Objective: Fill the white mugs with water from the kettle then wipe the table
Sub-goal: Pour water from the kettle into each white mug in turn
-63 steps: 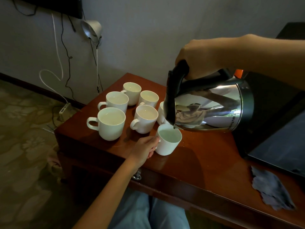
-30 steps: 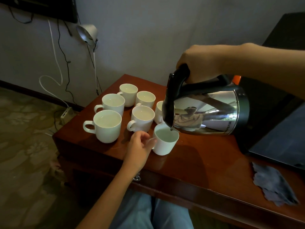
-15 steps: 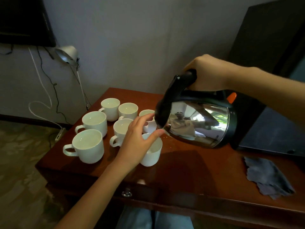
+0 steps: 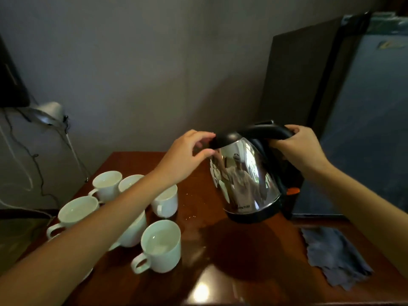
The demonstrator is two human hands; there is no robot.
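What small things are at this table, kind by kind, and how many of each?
white mugs: 6 in view; the forearm may hide more
kettle: 1
grey cloth: 1
Total: 8

On the bench (image 4: 220, 272) | right hand (image 4: 295, 151) gripped black handle of upright kettle (image 4: 245, 180) | left hand (image 4: 185, 155) pinched the lid's front edge | white mugs (image 4: 161, 246) clustered at left, water inside | grey cloth (image 4: 333, 259) lay at right

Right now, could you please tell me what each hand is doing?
Left hand: pinching the kettle at its lid.
Right hand: gripping the kettle handle.
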